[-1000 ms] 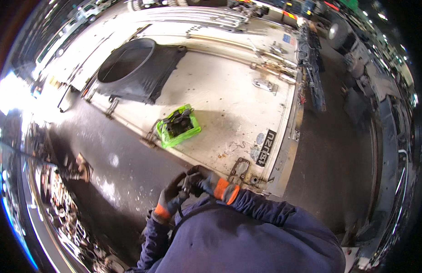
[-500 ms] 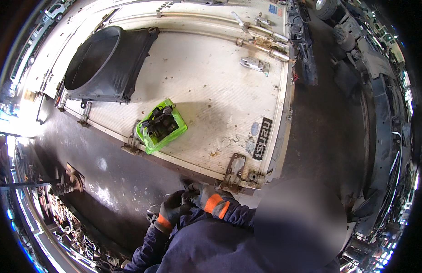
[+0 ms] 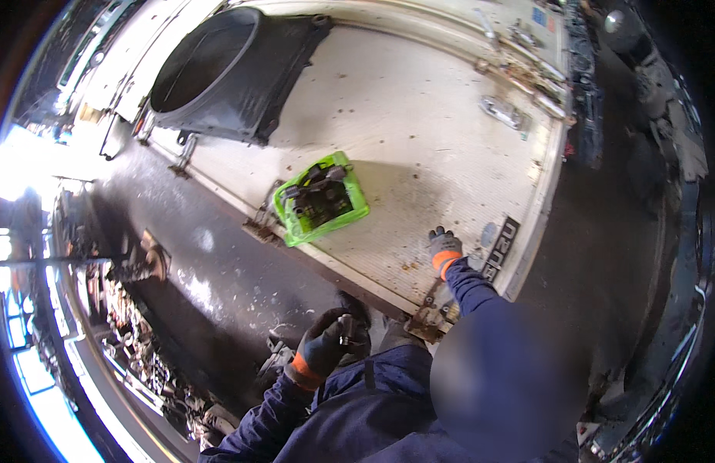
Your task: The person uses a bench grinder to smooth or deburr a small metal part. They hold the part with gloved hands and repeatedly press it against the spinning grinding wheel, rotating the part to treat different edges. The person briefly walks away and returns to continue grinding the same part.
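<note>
Apart now from the left hand [image 3: 324, 349], the right hand [image 3: 445, 245] has moved forward since the earlier frame, and it is over the white ribbed panel [image 3: 396, 116], near the black emblem plate [image 3: 502, 245]. Its fingers are spread open; whether they touch the surface, I cannot tell. The left hand is low before the body, outside the near edge of the panel, with its fingers curled around a small metal piece [image 3: 346, 328], whose exact shape is too small to tell. On the panel, a green basket [image 3: 326, 231] with dark parts [image 3: 320, 194] inside stands close to this same edge. A wide stretch of bare surface lies between the basket and the right hand, and it continues back toward the black shroud [image 3: 284, 65]. Dark floor [image 3: 234, 262] runs along the near edge, and also beyond the right one.
</note>
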### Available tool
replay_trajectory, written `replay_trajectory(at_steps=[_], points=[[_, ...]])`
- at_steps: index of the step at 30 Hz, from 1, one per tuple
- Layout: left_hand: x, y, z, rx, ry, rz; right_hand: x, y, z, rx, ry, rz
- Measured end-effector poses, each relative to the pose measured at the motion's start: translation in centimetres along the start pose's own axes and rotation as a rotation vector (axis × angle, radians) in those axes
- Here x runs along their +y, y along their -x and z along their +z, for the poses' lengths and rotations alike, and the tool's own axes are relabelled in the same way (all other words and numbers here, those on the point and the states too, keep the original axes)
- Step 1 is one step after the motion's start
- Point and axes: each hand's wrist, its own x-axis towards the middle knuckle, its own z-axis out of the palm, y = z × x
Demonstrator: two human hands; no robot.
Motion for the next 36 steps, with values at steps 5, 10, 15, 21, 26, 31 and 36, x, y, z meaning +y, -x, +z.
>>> replay_trajectory(at_steps=[5, 10, 15, 21, 26, 31, 36], points=[[0.4, -0.3, 0.0, -0.08, -0.352, 0.147, 0.3, -1.3, -0.6, 0.005, 0.102, -0.16], [2.3, 0.2, 3.0, 0.103, 0.312, -0.027, -4.0, 3.5, -12.0, 0.211, -0.63, -0.21], [4.9, 0.5, 3.9, 0.051, 0.022, 0.143, -9.9, 13.9, -26.3, 0.225, -1.363, -0.356], [7.3, 2.4, 7.5, -0.098, -0.39, 0.436, -12.5, 21.3, -33.7, 0.447, -1.091, -0.391], [8.5, 4.8, 8.2, -0.194, -0.441, 0.387, -13.6, 24.5, -36.0, 0.617, -0.841, -0.491], [9.9, 5.9, 6.7, -0.263, -0.623, 0.346, -15.3, 25.7, -37.8, 0.594, -0.593, -0.554], [10.4, 5.4, 3.2, -0.146, -0.512, 0.409, -18.9, 25.8, -37.1, 0.506, -0.736, -0.517]])
